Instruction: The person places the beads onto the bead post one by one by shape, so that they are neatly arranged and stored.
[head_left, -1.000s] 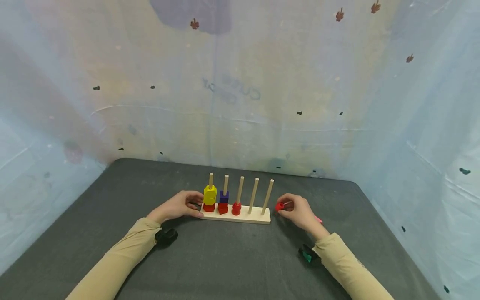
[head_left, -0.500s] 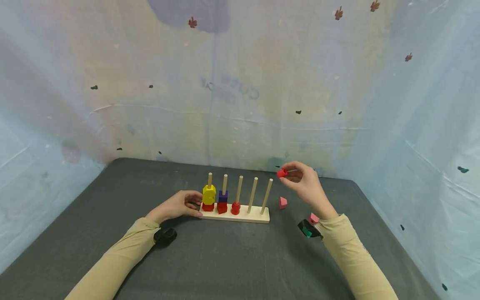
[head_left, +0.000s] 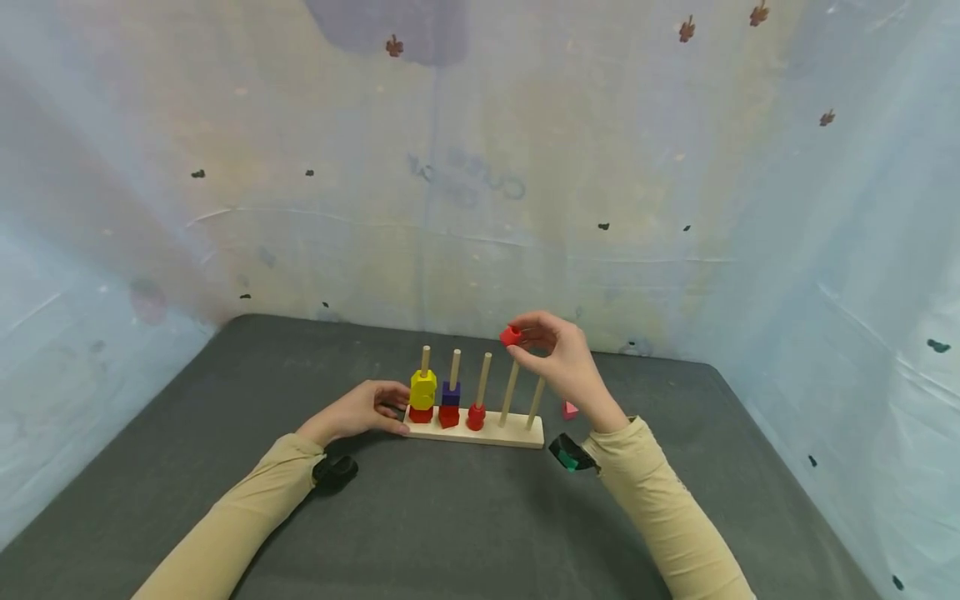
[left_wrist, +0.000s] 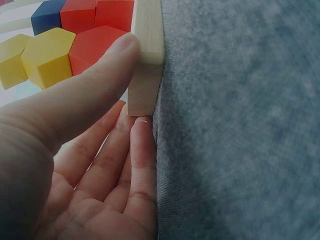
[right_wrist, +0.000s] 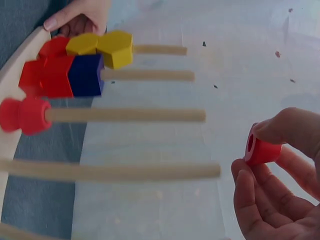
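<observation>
A wooden peg board (head_left: pixel 487 431) with several upright pegs stands on the dark table. My left hand (head_left: pixel 369 411) holds its left end, the thumb (left_wrist: pixel 107 67) on the base and the fingertips against the end. My right hand (head_left: pixel 558 354) pinches a red bead (head_left: pixel 511 336) with a hole, above the fourth peg from the left; the right wrist view shows the bead (right_wrist: pixel 262 150) apart from the peg tips. Yellow hexagonal beads (head_left: pixel 423 390) sit over red on the first peg. A dark blue cube (head_left: pixel 450 393) tops red cubes (head_left: pixel 448 417) on the second. Red rounded beads (head_left: pixel 476 417) are on the third.
A pinkish-red block (head_left: pixel 570 410) lies on the table right of the board, partly behind my right forearm. Plastic sheeting (head_left: pixel 480 208) hangs behind the table and at both sides. The fourth and fifth pegs carry no beads.
My right hand has lifted the red bead from beside the board's right end, then moved left over the pegs. The left hand stays at the board's left end.
</observation>
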